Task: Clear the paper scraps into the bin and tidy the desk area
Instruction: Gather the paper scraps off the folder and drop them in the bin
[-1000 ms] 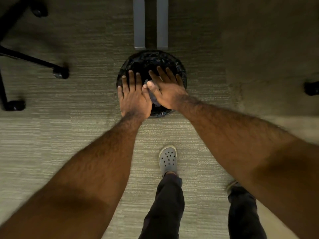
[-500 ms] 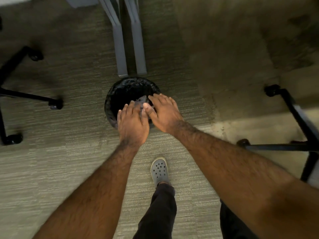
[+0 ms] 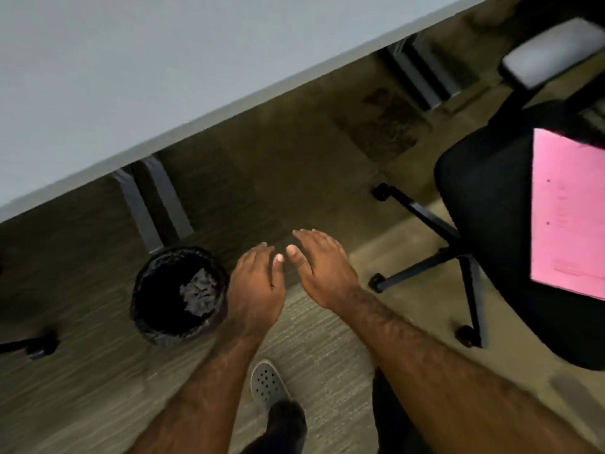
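Nothing readable here tbh, the pink sheet (image 3: pixel 569 217) on the chair (image 3: pixel 484 224) has marks but they're too blurry.

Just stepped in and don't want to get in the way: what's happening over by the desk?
A person is standing by the desk, clearing paper scraps. Both hands are empty and open: the left hand is beside the black bin, the right hand next to it, above the carpet. Crumpled paper scraps already lie inside the bin. A pink sheet rests on the office chair to the right, not yet dealt with.
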Motion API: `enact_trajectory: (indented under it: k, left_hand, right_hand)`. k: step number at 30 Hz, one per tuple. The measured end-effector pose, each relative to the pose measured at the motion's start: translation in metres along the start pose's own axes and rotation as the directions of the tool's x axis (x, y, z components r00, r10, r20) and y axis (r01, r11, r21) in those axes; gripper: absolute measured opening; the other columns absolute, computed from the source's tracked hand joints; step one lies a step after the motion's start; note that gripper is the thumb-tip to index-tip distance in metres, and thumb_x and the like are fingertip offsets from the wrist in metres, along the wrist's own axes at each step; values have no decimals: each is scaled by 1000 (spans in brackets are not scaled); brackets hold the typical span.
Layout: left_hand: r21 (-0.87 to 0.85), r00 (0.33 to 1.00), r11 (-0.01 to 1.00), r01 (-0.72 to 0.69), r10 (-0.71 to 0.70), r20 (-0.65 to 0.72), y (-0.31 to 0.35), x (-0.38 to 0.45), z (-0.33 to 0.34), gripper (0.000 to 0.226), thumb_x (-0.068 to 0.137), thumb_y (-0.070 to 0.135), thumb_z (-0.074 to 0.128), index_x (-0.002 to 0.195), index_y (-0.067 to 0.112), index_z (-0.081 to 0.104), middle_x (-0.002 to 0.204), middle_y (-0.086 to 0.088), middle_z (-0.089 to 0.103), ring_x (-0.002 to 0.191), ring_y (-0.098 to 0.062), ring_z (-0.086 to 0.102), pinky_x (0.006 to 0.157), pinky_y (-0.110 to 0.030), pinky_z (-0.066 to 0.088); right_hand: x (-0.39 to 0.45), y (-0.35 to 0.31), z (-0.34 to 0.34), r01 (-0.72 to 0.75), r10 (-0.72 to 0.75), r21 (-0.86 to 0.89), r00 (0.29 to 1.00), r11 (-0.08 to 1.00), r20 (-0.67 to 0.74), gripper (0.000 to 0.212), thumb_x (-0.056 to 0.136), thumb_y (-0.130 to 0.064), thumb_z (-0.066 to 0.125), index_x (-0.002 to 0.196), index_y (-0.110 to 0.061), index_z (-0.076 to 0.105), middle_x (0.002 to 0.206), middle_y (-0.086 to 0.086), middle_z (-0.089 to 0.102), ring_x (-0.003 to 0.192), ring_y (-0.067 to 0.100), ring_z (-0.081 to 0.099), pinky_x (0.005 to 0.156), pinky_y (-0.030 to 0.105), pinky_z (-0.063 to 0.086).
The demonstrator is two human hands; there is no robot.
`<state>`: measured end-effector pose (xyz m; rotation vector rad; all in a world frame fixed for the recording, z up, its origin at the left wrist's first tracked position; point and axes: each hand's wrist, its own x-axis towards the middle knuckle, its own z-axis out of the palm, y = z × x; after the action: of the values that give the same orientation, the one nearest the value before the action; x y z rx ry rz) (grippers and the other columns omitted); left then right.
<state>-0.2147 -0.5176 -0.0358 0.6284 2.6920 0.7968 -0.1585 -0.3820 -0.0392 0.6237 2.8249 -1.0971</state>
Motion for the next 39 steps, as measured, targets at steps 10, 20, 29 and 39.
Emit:
enact_trajectory:
  k: [10, 20, 29, 39]
  left_hand:
    - [-31, 927, 942, -335, 335, 169, 187, 31, 58, 37, 101, 24, 44, 129, 6, 59, 139, -8, 56, 132, -21, 46, 113, -39, 33]
    - [-36, 769, 818, -574, 554, 318, 335, 68, 168, 45, 99, 30, 42, 136, 6, 52, 142, -11, 52, 134, -24, 45, 114, -38, 32]
    - [50, 671, 735, -677, 587, 453, 453, 106, 281, 58, 97, 46, 41, 147, 17, 35, 156, -5, 33, 142, -26, 31, 116, -42, 23]
    - [58, 595, 660, -749, 631, 497, 549, 142, 391, 74, 92, 48, 50, 149, 8, 26, 158, -16, 24, 145, -33, 21, 120, -43, 17]
  right_hand:
    - [-52, 114, -157, -270, 300, 133, 886, 954, -354, 70, 92, -63, 23, 142, -18, 43, 150, 2, 42, 141, 16, 32, 117, 41, 25]
    - [-93, 263, -267, -461, 520, 259, 638, 849, -568, 68, 93, -62, 26, 144, -19, 37, 149, 4, 42, 137, 20, 36, 112, 40, 33]
    - [-109, 390, -329, -609, 656, 306, 506, 732, -561, 64, 96, -54, 38, 146, -16, 33, 152, 8, 36, 140, 23, 29, 115, 46, 28]
    - [-101, 504, -356, -792, 782, 324, 283, 517, -555, 64, 91, -49, 51, 145, -21, 32, 150, 14, 29, 131, 35, 35, 102, 54, 41]
